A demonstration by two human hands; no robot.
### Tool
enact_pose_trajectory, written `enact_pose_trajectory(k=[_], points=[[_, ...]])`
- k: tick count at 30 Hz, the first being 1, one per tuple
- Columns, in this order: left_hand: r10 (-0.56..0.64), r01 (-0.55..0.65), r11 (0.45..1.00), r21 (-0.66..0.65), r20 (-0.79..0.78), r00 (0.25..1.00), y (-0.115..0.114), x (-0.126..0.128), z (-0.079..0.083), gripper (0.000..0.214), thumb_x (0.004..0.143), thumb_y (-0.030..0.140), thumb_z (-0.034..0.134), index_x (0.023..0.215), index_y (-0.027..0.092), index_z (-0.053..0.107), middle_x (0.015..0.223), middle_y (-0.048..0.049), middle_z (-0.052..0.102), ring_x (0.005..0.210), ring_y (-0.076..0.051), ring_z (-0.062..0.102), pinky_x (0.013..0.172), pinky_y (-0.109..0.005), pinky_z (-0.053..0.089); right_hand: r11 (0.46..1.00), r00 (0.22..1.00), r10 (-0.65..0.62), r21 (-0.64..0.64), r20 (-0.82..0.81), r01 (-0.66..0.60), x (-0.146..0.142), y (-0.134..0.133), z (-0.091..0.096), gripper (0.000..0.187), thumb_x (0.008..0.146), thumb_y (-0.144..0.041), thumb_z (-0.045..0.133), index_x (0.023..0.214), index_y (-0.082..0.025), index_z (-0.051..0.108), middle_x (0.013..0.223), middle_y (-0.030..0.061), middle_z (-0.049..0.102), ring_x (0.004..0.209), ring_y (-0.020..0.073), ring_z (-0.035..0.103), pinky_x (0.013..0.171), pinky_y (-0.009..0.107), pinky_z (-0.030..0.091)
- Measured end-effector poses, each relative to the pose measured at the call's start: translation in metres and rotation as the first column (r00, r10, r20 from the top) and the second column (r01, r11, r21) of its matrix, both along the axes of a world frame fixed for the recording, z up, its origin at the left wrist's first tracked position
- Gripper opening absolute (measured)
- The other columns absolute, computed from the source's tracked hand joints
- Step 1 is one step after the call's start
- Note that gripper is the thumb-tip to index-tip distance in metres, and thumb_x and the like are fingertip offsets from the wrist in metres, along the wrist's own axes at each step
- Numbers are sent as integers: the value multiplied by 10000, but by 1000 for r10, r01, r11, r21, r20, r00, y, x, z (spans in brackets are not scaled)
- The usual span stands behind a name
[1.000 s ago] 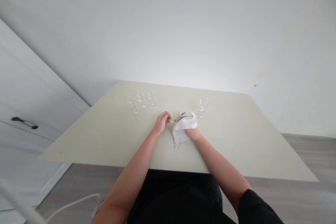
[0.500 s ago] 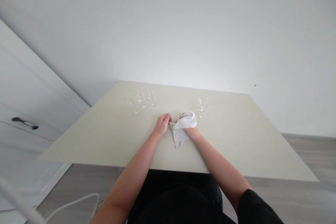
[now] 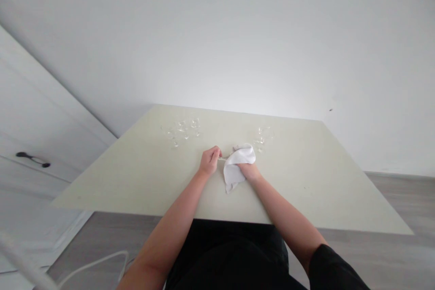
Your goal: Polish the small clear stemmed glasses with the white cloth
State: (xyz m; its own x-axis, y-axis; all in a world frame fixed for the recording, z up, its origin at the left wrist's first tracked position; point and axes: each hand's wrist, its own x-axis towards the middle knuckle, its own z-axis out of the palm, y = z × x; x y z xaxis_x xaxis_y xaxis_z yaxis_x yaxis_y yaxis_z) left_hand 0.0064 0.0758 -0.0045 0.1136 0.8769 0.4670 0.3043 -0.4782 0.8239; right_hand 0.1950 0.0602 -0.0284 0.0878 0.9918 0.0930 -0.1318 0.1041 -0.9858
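Note:
My left hand is closed in a pinch on the stem end of a small clear glass held over the middle of the cream table. My right hand is wrapped in a white cloth and closed round the other end of that glass, most of which the cloth hides. A group of several small clear glasses stands at the far left of the table. Another small group of clear glasses stands just behind the cloth, to the right.
A white cabinet with a dark handle stands to the left of the table. A white cable lies on the grey floor at the lower left. A plain white wall rises behind the table.
Both hands stay in place. The cloth has shifted slightly round the glass and its hanging corner has drawn in a little.

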Motion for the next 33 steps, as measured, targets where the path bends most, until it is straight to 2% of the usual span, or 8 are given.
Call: enact_pose_trajectory(k=[4,11,14,18,21,26,29,33], points=[[56,-34,983,-178,121,991,9,3,-3,605,926,677,335,631,207,577,480,29,402,472,-140,420,520,-293,352,986,994,90,133,55,-96,6,1,1,629,518,-338,901,1075,-251,623,982,25,710,935,228,668,932,387,555],[31,-17,988,-153,88,996,5,4,0,547,938,635,370,670,206,578,507,30,420,495,-141,436,521,-285,351,987,998,36,154,59,-45,3,2,4,556,593,-371,865,1081,-255,624,1010,37,715,1013,245,674,1016,408,518],[-48,47,997,-62,-13,999,-1,2,4,451,932,571,417,725,205,579,552,23,471,536,-144,466,553,-284,366,998,998,-60,17,-2,60,1,4,-1,373,714,-464,759,984,-234,644,1012,64,734,1092,270,668,1037,437,504],[-110,128,980,152,-120,987,-9,-1,8,348,847,544,527,733,216,551,671,-13,550,624,-160,516,605,-299,397,982,997,-54,-183,-60,42,-1,6,-6,373,784,-542,653,902,-187,651,896,101,750,1007,315,702,897,461,568],[-79,102,981,164,-145,986,-10,-2,7,365,873,533,487,686,222,524,642,-14,535,605,-160,502,605,-307,388,991,998,-25,-129,-64,16,-2,4,-3,361,747,-502,706,921,-189,658,971,98,752,1044,299,693,946,435,549],[-16,15,998,-68,-7,1000,2,1,1,544,946,599,344,621,212,543,507,9,462,507,-148,461,550,-299,358,999,999,38,-34,-31,-39,1,0,1,525,563,-444,867,988,-225,649,1041,62,732,1024,270,684,1013,431,519],[28,-7,984,-176,114,993,8,3,-2,601,951,634,313,609,205,557,465,24,416,456,-135,421,516,-289,349,987,993,108,112,41,-112,3,1,2,604,561,-430,899,1061,-230,627,1019,58,726,984,241,678,989,389,528],[12,-16,999,45,91,996,3,0,1,458,930,582,433,760,193,606,603,5,521,551,-141,492,563,-281,383,979,997,78,185,24,-81,0,2,4,532,642,-473,851,1062,-231,630,1058,62,722,1014,241,675,993,381,526]])
